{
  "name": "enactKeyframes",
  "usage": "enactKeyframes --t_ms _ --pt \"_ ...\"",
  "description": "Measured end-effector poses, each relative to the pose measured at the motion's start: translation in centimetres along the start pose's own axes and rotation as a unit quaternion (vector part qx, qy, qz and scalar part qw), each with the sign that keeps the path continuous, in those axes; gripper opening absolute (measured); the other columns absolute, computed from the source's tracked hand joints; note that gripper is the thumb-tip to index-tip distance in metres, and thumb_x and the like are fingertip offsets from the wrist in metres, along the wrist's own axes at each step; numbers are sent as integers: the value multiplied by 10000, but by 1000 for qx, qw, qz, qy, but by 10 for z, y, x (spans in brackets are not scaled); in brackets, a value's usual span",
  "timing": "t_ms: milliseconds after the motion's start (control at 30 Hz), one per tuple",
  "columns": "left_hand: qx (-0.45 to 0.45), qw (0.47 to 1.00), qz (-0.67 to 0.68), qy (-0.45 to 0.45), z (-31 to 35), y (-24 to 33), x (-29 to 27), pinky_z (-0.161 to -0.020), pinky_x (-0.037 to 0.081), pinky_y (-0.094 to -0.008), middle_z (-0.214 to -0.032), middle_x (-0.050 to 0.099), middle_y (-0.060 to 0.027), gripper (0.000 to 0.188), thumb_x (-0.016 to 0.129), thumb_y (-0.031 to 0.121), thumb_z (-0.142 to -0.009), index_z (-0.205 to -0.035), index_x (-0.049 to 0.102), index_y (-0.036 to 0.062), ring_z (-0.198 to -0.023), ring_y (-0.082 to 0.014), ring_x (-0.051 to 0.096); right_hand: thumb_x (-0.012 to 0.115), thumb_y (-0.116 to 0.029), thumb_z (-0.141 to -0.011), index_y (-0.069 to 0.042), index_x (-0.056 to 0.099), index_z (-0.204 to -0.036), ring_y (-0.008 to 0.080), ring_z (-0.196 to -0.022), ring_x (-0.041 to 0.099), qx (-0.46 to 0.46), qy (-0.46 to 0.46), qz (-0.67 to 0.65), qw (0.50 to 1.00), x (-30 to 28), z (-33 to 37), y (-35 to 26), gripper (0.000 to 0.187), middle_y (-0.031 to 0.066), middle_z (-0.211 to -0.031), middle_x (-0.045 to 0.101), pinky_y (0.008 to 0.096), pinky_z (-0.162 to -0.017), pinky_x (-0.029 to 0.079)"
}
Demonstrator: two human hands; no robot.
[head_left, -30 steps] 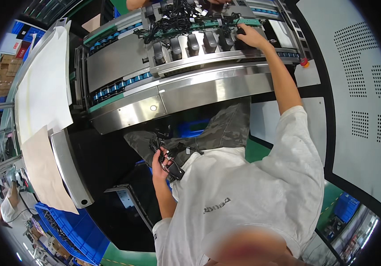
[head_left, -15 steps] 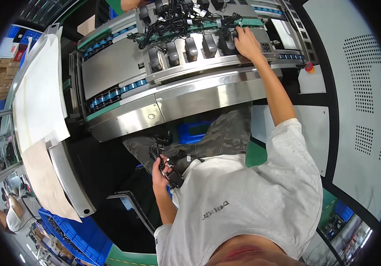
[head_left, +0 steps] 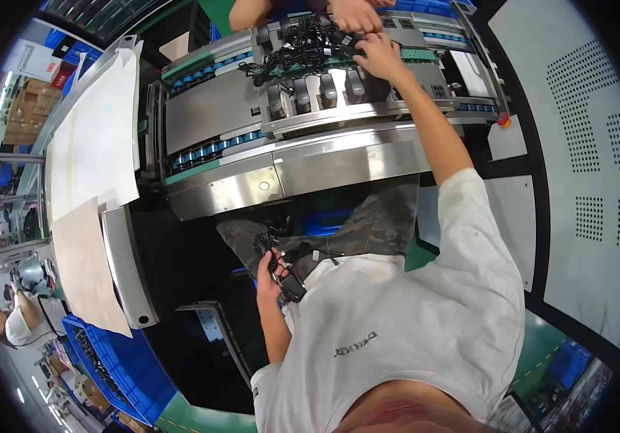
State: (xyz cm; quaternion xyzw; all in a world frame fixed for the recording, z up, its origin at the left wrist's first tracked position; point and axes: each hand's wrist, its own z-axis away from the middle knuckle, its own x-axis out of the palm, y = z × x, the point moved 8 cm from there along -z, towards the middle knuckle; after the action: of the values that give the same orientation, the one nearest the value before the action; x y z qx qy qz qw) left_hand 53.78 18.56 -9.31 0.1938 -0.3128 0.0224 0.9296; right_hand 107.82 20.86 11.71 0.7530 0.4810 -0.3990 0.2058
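Observation:
My left hand (head_left: 269, 273) hangs low beside my lap, closed around a small black device with its cable (head_left: 287, 280). I stretch my right hand (head_left: 381, 56) far out over the steel conveyor machine (head_left: 310, 169), where it rests on a tangle of black cables (head_left: 303, 45) lying on the belt; whether it grips one I cannot tell. Another person's hand (head_left: 353, 13) works the same pile from the far side. A row of grey fixtures (head_left: 311, 92) stands just in front of the cables.
A long white sheet-covered bench (head_left: 90, 151) runs along the left. A blue crate (head_left: 108, 361) sits on the floor at lower left, and a person (head_left: 14, 325) sits farther left. A white perforated panel (head_left: 584, 144) fills the right side.
My right hand has moved further away across the machine, from the grey fixtures to the cable pile. The left hand stays by my lap with the black device.

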Motion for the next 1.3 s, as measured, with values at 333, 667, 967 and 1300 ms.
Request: enactKeyframes --t_ms 333,667,967,1300 --pt "-17 1000 -7 6 -3 3 8 -505 394 -230 -720 510 0 176 533 268 -906 -969 581 111 -468 -69 402 512 -257 -889 -25 545 -1035 266 -849 621 220 -4 -301 928 -17 -8 175 277 146 -917 636 318 -687 454" --pt "-7 1000 -8 -1 -2 4 10 -531 414 -235 -695 509 10 181 555 294 -891 -944 589 124 -462 -69 399 515 -199 -847 -26 600 -967 382 -856 617 208 -225 67 950 13 15 152 227 189 -894 651 471 -748 479" --pt "7 998 -39 40 1 3 6 -526 423 -244 -679 506 0 190 550 286 -896 -950 573 105 -460 -72 398 510 -128 -818 -23 619 -922 401 -880 607 190 -265 112 939 25 7 146 184 213 -912 641 493 -749 480" --pt "-11 998 -50 41 -3 5 11 -589 464 -264 -673 496 -1 189 544 280 -898 -951 570 101 -459 -73 398 498 -114 -815 -28 603 -899 401 -879 605 148 -240 119 952 24 4 143 160 206 -913 636 495 -737 479"
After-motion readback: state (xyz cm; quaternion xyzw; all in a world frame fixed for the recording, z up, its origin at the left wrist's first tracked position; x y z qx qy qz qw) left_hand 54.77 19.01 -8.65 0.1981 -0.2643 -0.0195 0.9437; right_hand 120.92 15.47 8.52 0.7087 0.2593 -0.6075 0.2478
